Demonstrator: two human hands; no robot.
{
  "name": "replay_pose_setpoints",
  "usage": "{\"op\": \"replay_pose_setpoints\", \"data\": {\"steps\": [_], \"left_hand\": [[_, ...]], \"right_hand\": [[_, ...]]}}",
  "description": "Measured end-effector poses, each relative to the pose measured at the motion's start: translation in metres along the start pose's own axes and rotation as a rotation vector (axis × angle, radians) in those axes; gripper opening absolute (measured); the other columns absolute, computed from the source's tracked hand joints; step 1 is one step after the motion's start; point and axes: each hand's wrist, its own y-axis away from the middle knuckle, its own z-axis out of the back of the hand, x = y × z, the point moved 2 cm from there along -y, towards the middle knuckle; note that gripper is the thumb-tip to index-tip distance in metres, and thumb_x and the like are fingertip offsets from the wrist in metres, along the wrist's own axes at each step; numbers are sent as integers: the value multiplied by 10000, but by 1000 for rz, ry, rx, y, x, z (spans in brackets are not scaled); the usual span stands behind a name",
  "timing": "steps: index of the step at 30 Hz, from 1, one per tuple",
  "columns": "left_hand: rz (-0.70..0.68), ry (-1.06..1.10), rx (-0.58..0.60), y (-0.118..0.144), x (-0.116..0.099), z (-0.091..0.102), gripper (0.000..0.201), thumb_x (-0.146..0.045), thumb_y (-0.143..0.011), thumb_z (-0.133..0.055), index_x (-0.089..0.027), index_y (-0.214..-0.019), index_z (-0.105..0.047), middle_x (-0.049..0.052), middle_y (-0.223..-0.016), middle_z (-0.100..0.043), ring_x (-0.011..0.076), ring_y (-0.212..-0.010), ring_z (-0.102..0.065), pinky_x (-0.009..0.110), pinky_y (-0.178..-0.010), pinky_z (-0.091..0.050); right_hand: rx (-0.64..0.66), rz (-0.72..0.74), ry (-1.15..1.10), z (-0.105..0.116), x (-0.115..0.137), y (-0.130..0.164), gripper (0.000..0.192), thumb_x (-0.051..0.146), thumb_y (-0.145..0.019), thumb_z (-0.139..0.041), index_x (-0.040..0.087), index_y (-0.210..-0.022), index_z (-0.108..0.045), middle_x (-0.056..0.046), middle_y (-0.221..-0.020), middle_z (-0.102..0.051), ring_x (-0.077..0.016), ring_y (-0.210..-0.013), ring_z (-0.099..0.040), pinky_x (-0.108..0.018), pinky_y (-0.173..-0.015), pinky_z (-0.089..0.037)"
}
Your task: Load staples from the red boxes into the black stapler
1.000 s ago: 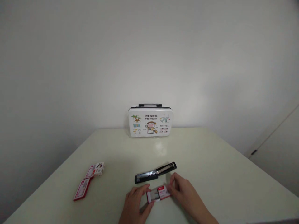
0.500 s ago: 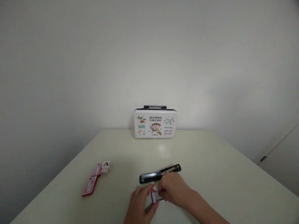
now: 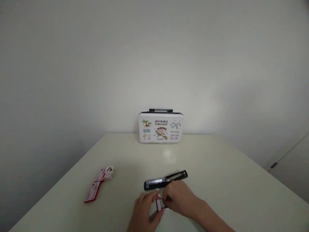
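Note:
Between the thumb and fingers of my left hand (image 3: 145, 211) is a small red-and-white staple box (image 3: 158, 205), held low over the near part of the table. Its top is open and a greyish inside shows. My right hand (image 3: 180, 198) reaches in from the right with its fingertips pinched together at the box's opening. Whatever is between those fingertips is too small and hidden to make out. Just beyond both hands lies a black stapler (image 3: 154, 183), spread wide open with its metal channel showing.
Several small pink-and-white boxes (image 3: 93, 192) lie in a row on the table's left side. At the back, a white cartoon-printed case (image 3: 161, 128) with a dark handle stands against the wall (image 3: 154, 58). The white table (image 3: 212, 161) narrows toward that wall.
My right fingertips have shifted slightly at the box's opening, and the hand sits a little lower. My left hand keeps its hold on the box; the stapler stays where it was.

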Motion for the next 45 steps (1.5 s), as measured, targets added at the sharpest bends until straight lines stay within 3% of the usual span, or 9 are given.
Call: {"op": "replay_pose_setpoints", "data": {"steps": [10, 13, 18, 21, 24, 27, 30, 36, 45], "left_hand": [[14, -3, 16, 2, 9, -4, 526, -251, -798, -726, -257, -1315, -630, 81, -1130, -742, 265, -1022, -663, 456, -980, -522], [-9, 8, 8, 2, 12, 1, 495, -269, -817, -707, -266, -1307, -636, 91, -1205, -716, 274, -1080, -645, 455, -989, -519], [54, -61, 7, -6, 4, 0, 341, -410, -942, -590, -253, -1228, -689, 63, -945, -735, 227, -869, -676, 392, -863, -545], [70, -119, 35, -9, -8, -10, 303, -383, -961, -562, -250, -1191, -709, 49, -881, -737, 226, -851, -689, 400, -883, -529], [58, -117, 38, -8, -11, -12, 284, -362, -985, -516, -261, -1173, -704, 35, -864, -740, 221, -861, -695, 379, -878, -525], [82, -163, -63, -14, -2, 4, 289, -388, -1001, -476, -247, -1112, -702, 41, -874, -723, 219, -840, -682, 371, -857, -524], [114, -292, -164, -30, 8, 26, 314, -388, -932, -586, -229, -1189, -673, 76, -1092, -695, 263, -1026, -640, 418, -914, -494], [148, -370, 29, -36, 8, 27, 266, -343, -880, -662, -324, -1141, -711, 24, -1166, -684, 257, -1112, -583, 439, -971, -390], [119, -312, 18, -18, 4, 24, 248, -366, -902, -675, -337, -1146, -712, 27, -1194, -683, 261, -1109, -568, 439, -957, -364]], "right_hand": [[-148, -127, -379, 4, -41, 40, 167, 141, -788, -595, 222, -853, -725, 18, -780, -676, -138, -688, -592, -220, -628, -378], [-186, -194, -436, -1, -53, 60, 218, 237, -863, -601, 237, -1041, -727, 15, -796, -659, -152, -694, -591, -235, -647, -403], [-134, -207, -446, -5, -50, 74, 308, 339, -828, -729, 301, -1134, -743, 14, -885, -648, -161, -747, -595, -239, -687, -410], [-111, -215, -453, -6, -40, 69, 169, 327, -827, -743, 298, -989, -782, 24, -841, -633, -153, -730, -583, -230, -671, -396], [-121, -222, -465, -4, -31, 60, 304, 333, -759, -816, 303, -1058, -773, 20, -896, -650, -160, -763, -600, -228, -703, -414], [-152, -216, -498, -1, -24, 53, 448, 316, -751, -822, 317, -1190, -733, 6, -995, -672, -168, -820, -626, -227, -750, -433], [-130, -179, -462, -2, -16, 43, 212, 217, -814, -725, 302, -998, -785, 14, -934, -674, -153, -806, -624, -215, -723, -413], [-162, -128, -352, -2, -7, 13, 168, 225, -909, -643, 283, -1002, -771, 6, -909, -674, -155, -826, -628, -221, -721, -389], [-127, 18, -270, -1, -5, -17, 160, 297, -956, -652, 323, -1053, -776, 30, -862, -663, -131, -753, -620, -223, -673, -360]]}}
